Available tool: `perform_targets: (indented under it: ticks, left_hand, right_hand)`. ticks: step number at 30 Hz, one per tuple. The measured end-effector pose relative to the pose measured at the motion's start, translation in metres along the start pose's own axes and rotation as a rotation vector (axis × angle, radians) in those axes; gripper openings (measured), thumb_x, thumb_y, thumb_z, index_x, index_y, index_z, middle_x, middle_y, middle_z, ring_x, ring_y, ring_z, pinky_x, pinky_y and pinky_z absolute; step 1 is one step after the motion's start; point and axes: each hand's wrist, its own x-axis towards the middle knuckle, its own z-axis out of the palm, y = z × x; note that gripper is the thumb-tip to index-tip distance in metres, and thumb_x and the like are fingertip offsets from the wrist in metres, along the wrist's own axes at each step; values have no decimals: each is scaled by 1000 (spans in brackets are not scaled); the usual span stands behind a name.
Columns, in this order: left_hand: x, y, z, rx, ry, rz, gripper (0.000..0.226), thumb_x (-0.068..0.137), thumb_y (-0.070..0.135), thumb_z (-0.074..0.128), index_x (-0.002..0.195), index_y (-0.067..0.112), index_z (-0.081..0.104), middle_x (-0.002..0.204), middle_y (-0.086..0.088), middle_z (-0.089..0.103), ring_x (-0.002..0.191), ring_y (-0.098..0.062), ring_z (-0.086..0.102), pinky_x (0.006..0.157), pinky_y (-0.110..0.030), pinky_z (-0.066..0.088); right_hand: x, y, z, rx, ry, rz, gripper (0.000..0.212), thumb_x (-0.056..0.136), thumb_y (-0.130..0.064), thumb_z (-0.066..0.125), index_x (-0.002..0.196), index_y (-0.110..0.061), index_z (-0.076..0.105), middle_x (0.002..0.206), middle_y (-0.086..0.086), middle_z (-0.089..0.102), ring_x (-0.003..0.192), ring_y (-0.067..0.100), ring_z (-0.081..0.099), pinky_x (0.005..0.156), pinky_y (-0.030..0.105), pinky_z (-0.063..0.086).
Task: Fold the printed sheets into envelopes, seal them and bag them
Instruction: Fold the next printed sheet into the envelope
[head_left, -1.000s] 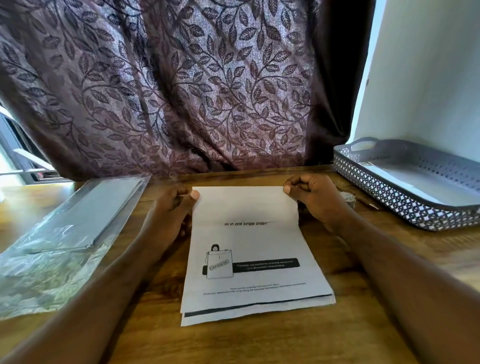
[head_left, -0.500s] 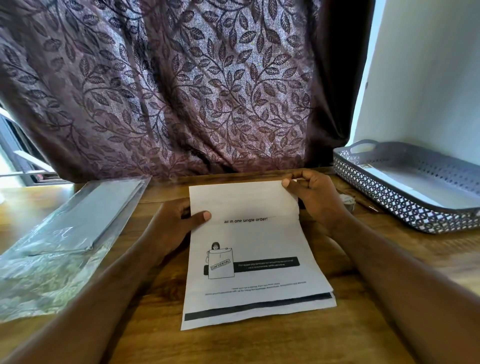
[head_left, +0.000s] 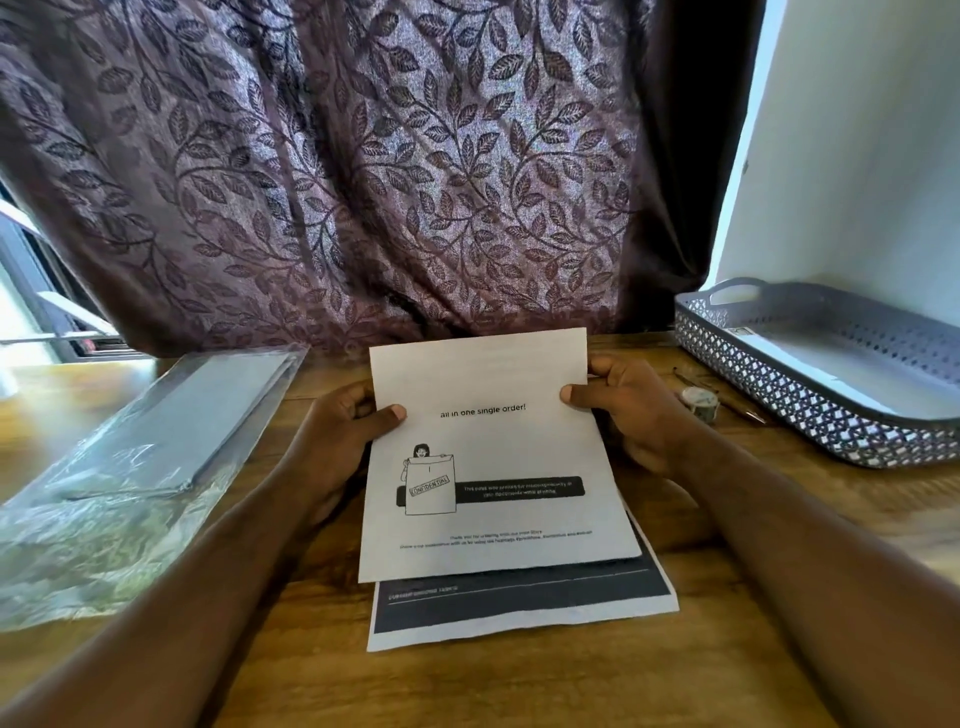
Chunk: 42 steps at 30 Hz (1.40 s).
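— Head view first. Where is the printed sheet?

— The top sheet (head_left: 493, 467) is in the centre of the frame, held by both side edges. Its printed face is towards the camera, with the line "all in one single order!" and a drawing of a figure holding a CONFIDENTIAL envelope. Its upper edge stands in front of the curtain (head_left: 363, 182).

— And the hands?

— The left hand (head_left: 343, 431) pinches the sheet's left edge, with the thumb on the printed face and the fingers behind. The right hand (head_left: 623, 410) does the same on the right edge, thumb on top.

— Anything under it?

— A second sheet (head_left: 519, 608) lies flat on the wooden bench (head_left: 467, 686). Its dark printed band shows below the top sheet's lower edge, in the lower centre of the frame.

— And the rest?

— A pile of clear plastic bags (head_left: 119, 467) lies at the left of the frame. A grey latticed tray (head_left: 769, 374) sits at the right with pale paper in it. A small roll of tape (head_left: 698, 402) stands between the tray and the right hand.
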Motion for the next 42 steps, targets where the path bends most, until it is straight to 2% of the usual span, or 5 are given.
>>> perform_targets:
  ticks: [17,22,27,35,42]
  left_hand:
    - [-4,5,0,-257,-34,-24,31,100,14,40,96,5,70,84,-15,73,66,-23,69,47,-25,53]
    - [-2,4,-2,-160,-3,-63,36,101,32,50,95,7,75,93,-18,76,76,-28,72,58,-32,58]
    - [-1,0,3,6,26,-23,20,88,0,68,105,10,71,92,-12,78,75,-21,74,61,-29,60]
    - [2,-6,-1,506,64,178,16,87,22,76,92,36,76,93,10,77,85,-16,72,81,-46,61]
    - [-7,-7,13,655,70,393,9,85,32,76,94,30,79,86,21,75,74,0,64,69,-24,50]
  right_hand:
    - [2,0,-3,189,31,143,30,97,-8,48,100,4,75,109,20,75,96,39,73,81,44,55]
    - [2,-2,-4,200,22,162,44,102,-23,43,103,12,71,102,-2,78,101,16,72,86,40,56]
    - [5,6,-3,-133,38,12,15,86,5,69,88,-5,79,111,4,75,117,12,64,101,34,51]
    - [-3,-8,19,-764,256,-262,16,91,-16,70,103,-24,75,88,-7,72,66,11,61,60,25,50]
    - [-10,-10,57,-1087,10,-465,23,104,-36,47,113,-32,67,106,-11,72,98,11,61,108,36,19]
